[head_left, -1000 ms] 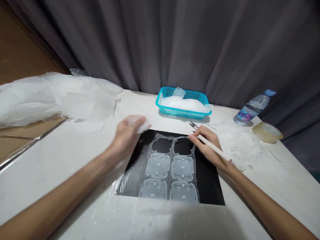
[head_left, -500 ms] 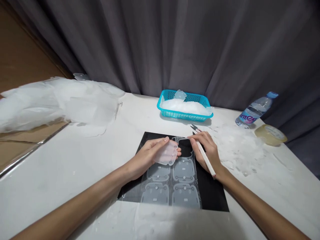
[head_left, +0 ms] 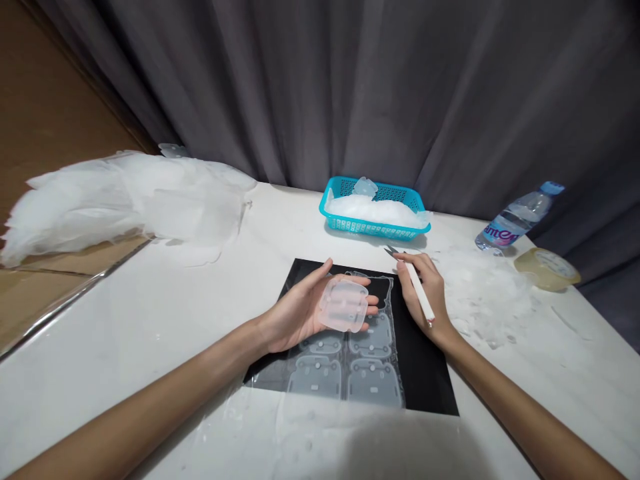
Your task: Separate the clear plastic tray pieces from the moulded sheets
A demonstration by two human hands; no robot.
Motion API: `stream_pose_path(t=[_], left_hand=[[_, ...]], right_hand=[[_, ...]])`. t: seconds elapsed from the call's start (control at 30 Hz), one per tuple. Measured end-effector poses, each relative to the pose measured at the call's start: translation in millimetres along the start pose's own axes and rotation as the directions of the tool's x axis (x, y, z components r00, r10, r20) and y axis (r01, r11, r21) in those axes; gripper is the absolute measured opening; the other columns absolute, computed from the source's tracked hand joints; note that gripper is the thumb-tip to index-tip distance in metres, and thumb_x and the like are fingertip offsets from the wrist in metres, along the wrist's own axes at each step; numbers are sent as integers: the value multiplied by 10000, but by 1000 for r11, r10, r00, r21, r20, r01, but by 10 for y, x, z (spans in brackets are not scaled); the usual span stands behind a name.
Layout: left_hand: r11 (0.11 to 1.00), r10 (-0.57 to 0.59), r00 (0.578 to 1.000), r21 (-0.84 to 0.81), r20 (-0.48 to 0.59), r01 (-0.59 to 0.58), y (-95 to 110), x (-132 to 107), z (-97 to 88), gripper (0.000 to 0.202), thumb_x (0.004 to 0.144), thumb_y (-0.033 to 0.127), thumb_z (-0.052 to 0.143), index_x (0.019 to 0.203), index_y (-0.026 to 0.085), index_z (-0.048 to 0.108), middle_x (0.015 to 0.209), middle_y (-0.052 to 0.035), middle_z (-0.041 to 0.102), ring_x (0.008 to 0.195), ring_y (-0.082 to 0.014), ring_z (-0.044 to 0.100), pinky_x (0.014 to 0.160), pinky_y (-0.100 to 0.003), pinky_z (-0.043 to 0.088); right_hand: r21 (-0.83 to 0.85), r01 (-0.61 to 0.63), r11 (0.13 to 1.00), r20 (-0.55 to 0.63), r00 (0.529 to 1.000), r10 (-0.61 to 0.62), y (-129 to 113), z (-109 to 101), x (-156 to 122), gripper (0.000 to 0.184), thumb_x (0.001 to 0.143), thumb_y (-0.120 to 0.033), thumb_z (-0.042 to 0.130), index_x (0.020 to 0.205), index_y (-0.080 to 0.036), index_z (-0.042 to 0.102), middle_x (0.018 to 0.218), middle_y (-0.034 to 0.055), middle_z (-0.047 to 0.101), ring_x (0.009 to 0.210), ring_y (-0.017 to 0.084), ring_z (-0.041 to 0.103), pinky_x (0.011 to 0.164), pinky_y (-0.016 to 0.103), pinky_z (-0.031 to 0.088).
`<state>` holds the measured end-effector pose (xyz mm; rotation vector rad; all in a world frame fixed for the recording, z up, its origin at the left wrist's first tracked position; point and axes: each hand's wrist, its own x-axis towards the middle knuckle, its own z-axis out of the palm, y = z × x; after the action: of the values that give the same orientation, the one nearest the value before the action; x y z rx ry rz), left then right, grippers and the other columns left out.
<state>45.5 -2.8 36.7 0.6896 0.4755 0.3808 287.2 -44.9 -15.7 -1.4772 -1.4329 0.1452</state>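
My left hand [head_left: 305, 307] lies palm up over a black mat [head_left: 425, 367], fingers spread, with a translucent plastic piece [head_left: 345, 305] resting on them. Under it a clear moulded plastic sheet [head_left: 373, 383] with several rounded pieces lies on the mat. My right hand [head_left: 425, 287] rests at the sheet's upper right corner, fingers closed on small white-handled snips [head_left: 417, 293] whose dark tips point toward the basket.
A turquoise basket [head_left: 373, 227] holding white plastic pieces stands behind the mat. A heap of clear plastic sheets [head_left: 130, 200] lies far left. Plastic scraps [head_left: 480, 293], a water bottle [head_left: 517, 220] and a tape roll [head_left: 547, 267] are at the right. A grey curtain hangs behind.
My left hand came back from the far left side to the mat, and now holds a cut plastic piece turned up on its open palm. The right hand stayed near the sheet's corner.
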Motion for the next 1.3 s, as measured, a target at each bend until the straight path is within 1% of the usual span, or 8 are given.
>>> stream_pose_path(t=[0.53,0.67,0.8,0.93,1.03,1.13,1.23,1.3], left_hand=[[999,-45,996,35,80,42,91,-60,1,833,1014,754,335,1460,83,548,1406,-290,654,1346,-415,613,1099,-637,486],[983,147,987,119,-70,-138,555,96,68,658,1073,610,379,1461,95,512,1385,-275,671,1329,-378,634,1078,-591,515],[875,452,882,259,-133,-409,1217,574,158,633,1077,593,374,1391,71,547,1318,-275,700,1243,-356,683,1055,-554,531],[792,571,802,372,-175,-483,1616,1190,225,557,1034,579,474,1321,105,527,1214,-243,736,1118,-333,734,972,-498,570],[769,574,806,437,-147,-467,1557,1407,249,503,969,381,623,1380,141,460,1177,-185,751,1098,-278,741,999,-433,545],[771,491,870,489,-48,-408,1259,1221,199,721,767,109,786,1410,179,469,1079,-105,772,1106,-253,726,1017,-375,498],[763,321,947,584,31,-278,920,766,75,671,737,164,858,1349,160,585,885,-50,729,923,-271,713,864,-358,506],[592,141,980,782,139,-196,753,470,1,635,857,314,810,1414,185,536,752,29,593,742,-194,608,712,-287,444]], right_hand=[[-135,240,961,24,971,-239,-9,96,-51,219,1043,-153,486,1138,-202,677,1006,88,637,1004,264,631,911,442,535],[-126,250,960,18,968,-249,-3,141,-56,217,1042,-134,486,1147,-206,662,1003,80,623,991,255,630,898,427,539],[-133,257,957,31,966,-255,23,174,-48,219,1041,-122,490,1163,-201,653,1014,80,631,989,251,632,910,433,535],[-144,270,952,7,962,-272,10,200,-33,219,1036,-120,499,1153,-213,660,1013,77,645,992,251,637,910,433,535],[-139,285,949,-8,957,-288,-24,205,-20,228,1035,-123,496,1138,-225,671,1005,74,652,990,249,641,900,418,538],[-82,249,965,-67,965,-255,-43,181,-7,234,1051,-149,478,1129,-223,686,993,71,654,980,241,650,899,401,544],[-10,157,987,-173,972,-157,-39,130,2,231,1074,-209,466,1130,-215,690,1024,79,654,1001,233,663,905,391,553],[18,148,989,-174,974,-142,-39,94,-5,212,1074,-260,496,1157,-216,687,1044,80,652,996,230,671,881,381,566]])
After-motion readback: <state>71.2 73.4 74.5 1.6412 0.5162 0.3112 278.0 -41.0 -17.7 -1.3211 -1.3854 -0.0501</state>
